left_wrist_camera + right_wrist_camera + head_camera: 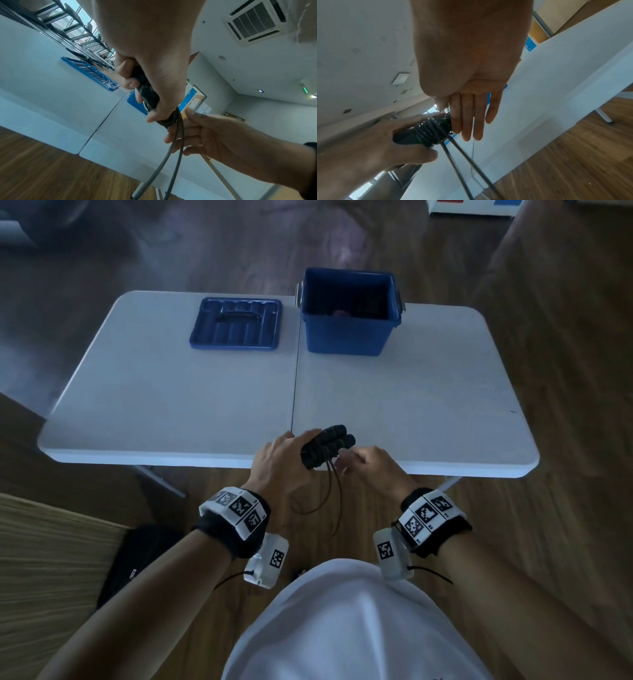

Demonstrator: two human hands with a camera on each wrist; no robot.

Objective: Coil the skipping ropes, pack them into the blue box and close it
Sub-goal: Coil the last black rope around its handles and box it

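Note:
My left hand [291, 453] grips the two black handles of a skipping rope [334, 438] just over the front edge of the white table [171, 405]. Thin black cord is wound round the handles [428, 129], and two loose strands [337, 491] hang down toward the floor. My right hand [359, 463] is beside the bundle, its fingers [467, 119] straight against the wound cord. The open blue box [346, 333] stands at the back of the table with something reddish in its bottom. Its blue lid [236, 323] lies flat to the left of it.
A black bag [137, 559] sits on the wooden floor at my left, next to a light wooden surface [51, 559]. Folding table legs [161, 481] show under the front edge. In the left wrist view the lid [91, 73] and box [135, 102] lie beyond my fist.

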